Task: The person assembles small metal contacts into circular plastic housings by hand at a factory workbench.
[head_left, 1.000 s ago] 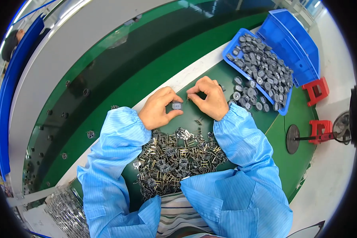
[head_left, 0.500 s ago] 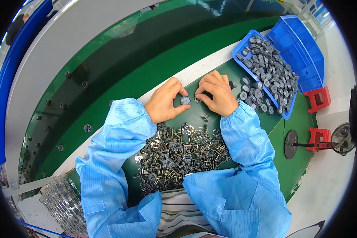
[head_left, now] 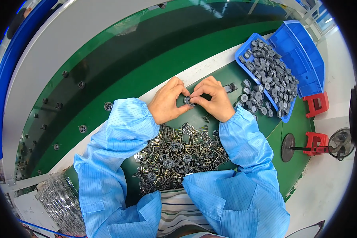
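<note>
Across the middle, a green table point(head_left: 227, 74). At its far right, a shallow blue tray point(head_left: 250, 75) heaped with dark grey round parts point(head_left: 271, 75), more of the same spilled beside it toward the right sleeve. Between the forearms, close to the body, a tangled pile of pinned metal pieces point(head_left: 182, 158). Beyond that pile, left hand point(head_left: 166, 104) and right hand point(head_left: 214, 101) facing each other, almost meeting. In the gap between them, just above the table, one grey round part point(head_left: 190, 102): to the right of the left fingers, on the body side of the right fingertips, within reach of both, neither clearly nearer. Round in outline, without any clear long axis. Pinched at its left side between left thumb and forefinger. Right thumb and forefinger pressed together at its upper right edge; cannot tell whether on a metal piece. Smallest, just below the right hand, a loose pinned piece point(head_left: 206, 118).
</note>
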`<state>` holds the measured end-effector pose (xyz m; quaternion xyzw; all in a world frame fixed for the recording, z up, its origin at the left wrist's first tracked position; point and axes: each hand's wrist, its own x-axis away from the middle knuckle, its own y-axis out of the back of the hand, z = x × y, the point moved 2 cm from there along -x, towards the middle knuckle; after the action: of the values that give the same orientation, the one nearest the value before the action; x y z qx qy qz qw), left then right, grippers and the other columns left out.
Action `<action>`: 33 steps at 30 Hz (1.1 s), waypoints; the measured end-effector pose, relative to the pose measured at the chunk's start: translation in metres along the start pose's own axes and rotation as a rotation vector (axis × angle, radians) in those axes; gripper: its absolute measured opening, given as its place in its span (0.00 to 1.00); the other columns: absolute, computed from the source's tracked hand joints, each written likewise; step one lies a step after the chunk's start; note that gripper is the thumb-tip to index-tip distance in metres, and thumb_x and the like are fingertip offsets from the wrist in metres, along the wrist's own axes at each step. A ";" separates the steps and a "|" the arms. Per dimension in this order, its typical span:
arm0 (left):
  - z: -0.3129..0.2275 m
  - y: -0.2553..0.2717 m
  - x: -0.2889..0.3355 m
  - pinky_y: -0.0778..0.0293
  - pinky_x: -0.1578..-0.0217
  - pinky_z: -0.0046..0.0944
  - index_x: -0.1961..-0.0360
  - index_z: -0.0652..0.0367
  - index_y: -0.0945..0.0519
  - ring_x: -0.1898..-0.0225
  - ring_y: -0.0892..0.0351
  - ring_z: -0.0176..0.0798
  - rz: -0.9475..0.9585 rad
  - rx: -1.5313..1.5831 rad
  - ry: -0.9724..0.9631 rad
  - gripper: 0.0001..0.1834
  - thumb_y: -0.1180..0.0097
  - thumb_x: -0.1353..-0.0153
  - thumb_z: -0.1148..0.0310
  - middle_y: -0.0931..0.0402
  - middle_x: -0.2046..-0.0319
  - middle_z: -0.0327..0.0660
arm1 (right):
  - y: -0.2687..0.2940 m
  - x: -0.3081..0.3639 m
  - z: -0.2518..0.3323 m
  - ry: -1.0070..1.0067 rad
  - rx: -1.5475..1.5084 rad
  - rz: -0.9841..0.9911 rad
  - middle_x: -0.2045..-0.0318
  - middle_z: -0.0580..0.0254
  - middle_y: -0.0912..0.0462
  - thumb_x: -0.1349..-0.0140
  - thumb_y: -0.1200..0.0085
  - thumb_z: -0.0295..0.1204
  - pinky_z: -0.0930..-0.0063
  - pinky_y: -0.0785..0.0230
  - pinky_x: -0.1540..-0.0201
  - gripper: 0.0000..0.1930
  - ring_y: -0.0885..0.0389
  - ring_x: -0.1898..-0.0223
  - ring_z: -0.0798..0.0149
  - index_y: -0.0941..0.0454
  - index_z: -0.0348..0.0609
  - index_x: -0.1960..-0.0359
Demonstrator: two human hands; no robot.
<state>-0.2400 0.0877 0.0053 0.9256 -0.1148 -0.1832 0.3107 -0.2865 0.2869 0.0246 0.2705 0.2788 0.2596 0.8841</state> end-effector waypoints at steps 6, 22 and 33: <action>0.000 0.001 -0.002 0.24 0.55 0.45 0.59 0.60 0.22 0.53 0.24 0.49 0.006 0.010 0.016 0.22 0.22 0.51 0.68 0.30 0.55 0.45 | -0.007 -0.003 -0.001 -0.015 0.118 -0.055 0.66 0.73 0.16 0.46 0.27 0.29 0.65 0.40 0.50 0.07 0.22 0.55 0.64 0.15 0.48 0.70; 0.007 0.033 -0.012 0.27 0.64 0.36 0.62 0.62 0.18 0.65 0.27 0.36 -0.321 -0.036 0.003 0.17 0.24 0.53 0.76 0.27 0.60 0.42 | 0.053 0.013 -0.005 -0.027 0.752 -0.182 0.49 0.59 0.22 0.52 0.32 0.20 0.51 0.36 0.46 0.22 0.27 0.43 0.49 0.17 0.49 0.52; -0.012 0.034 -0.015 0.26 0.56 0.46 0.50 0.59 0.24 0.56 0.24 0.52 -0.285 -0.406 -0.047 0.34 0.19 0.56 0.63 0.26 0.54 0.47 | -0.005 0.001 -0.007 -0.089 -0.012 -0.227 0.62 0.58 0.20 0.42 0.30 0.24 0.67 0.23 0.61 0.10 0.18 0.63 0.58 0.18 0.39 0.60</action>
<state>-0.2516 0.0726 0.0394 0.8465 0.0488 -0.2660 0.4586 -0.2887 0.2867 0.0159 0.2433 0.2666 0.1474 0.9209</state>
